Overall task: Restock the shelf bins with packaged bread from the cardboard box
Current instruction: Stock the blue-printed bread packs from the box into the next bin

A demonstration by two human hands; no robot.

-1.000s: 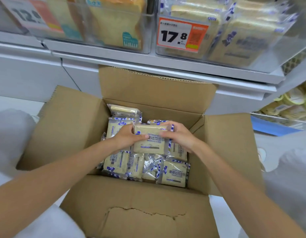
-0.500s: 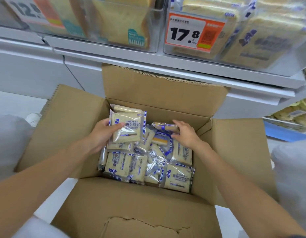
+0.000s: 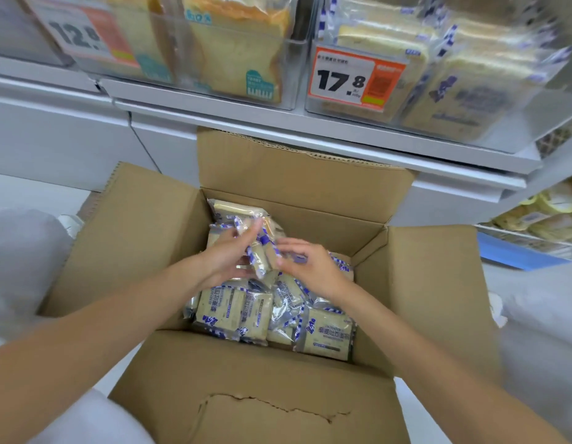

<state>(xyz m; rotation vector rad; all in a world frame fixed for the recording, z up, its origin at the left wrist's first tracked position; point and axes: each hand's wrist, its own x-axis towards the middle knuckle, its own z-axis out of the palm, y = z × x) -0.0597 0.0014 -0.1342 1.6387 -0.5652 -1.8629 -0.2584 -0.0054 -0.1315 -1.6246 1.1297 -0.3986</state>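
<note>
Currently, the restock appears far from complete: the cardboard box (image 3: pixel 278 395) holds a dense layer of packaged bread (image 3: pixel 233 312) directly below the grip, and nothing is in transit to the shelf. The shelf bin (image 3: pixel 470 100) marked by the 17.8 price tag (image 3: pixel 352 80), above and beyond the grip, already contains matching blue-and-white packets; its fill level cannot be determined because its top is cut off. The left hand (image 3: pixel 227 254) is inside the box with fingers curled round a bundle of packets (image 3: pixel 262 257) held edge-on, so this grip is closed on the bundle. The right hand (image 3: pixel 307 264) lies immediately right of that grip, fingers spread against the bundle's side; blur prevents determining whether it clasps a packet or only steadies it. Both forearms reach forward and down over the near box wall. Remaining steps, by judgement: lift the bundle, place it in the bin, repeat.
</note>
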